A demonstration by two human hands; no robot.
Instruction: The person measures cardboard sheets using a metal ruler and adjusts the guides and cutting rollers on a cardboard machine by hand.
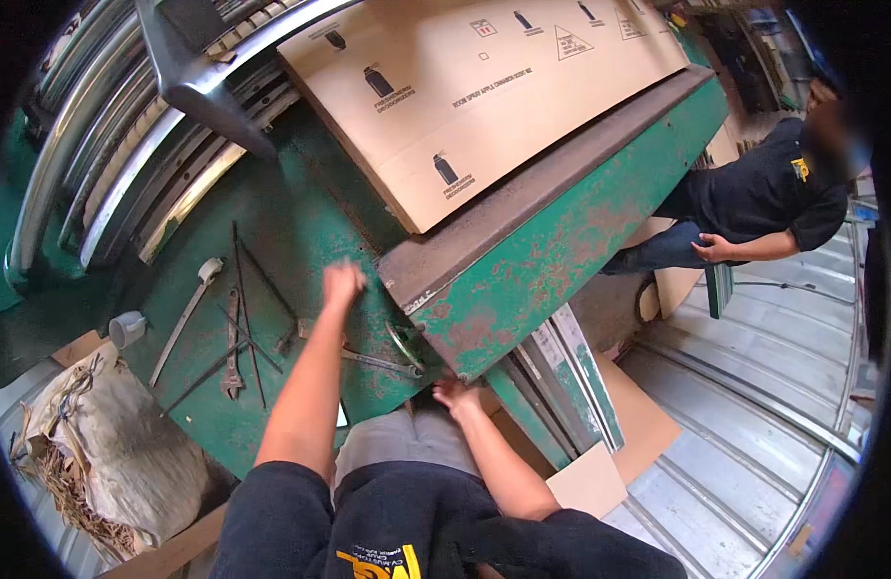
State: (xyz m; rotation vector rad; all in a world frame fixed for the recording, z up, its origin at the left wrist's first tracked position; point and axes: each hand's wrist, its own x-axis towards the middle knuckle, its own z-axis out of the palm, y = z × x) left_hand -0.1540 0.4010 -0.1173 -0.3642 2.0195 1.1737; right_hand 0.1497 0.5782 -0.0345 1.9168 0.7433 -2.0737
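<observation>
My left hand (343,284) is over the green metal table (301,212), beside the corner of the raised green machine bed (561,241). It looks closed, with motion blur at the fingers; what it holds, if anything, is hidden. My right hand (455,396) is low at the near corner of the bed, close to my waist. Its fingers are curled, and I cannot make out anything in them. A wrench (383,364) lies between my hands, near a curved metal handle (404,343). A large printed cardboard sheet (503,106) rests on the bed.
On the table's left lie an adjustable wrench (233,347), several thin rods and a curved strip (185,323). A white cup (128,329) and a stuffed white sack (127,454) stand farther left. Curved metal rails (127,154) are upper left. Another person (754,207) stands at right.
</observation>
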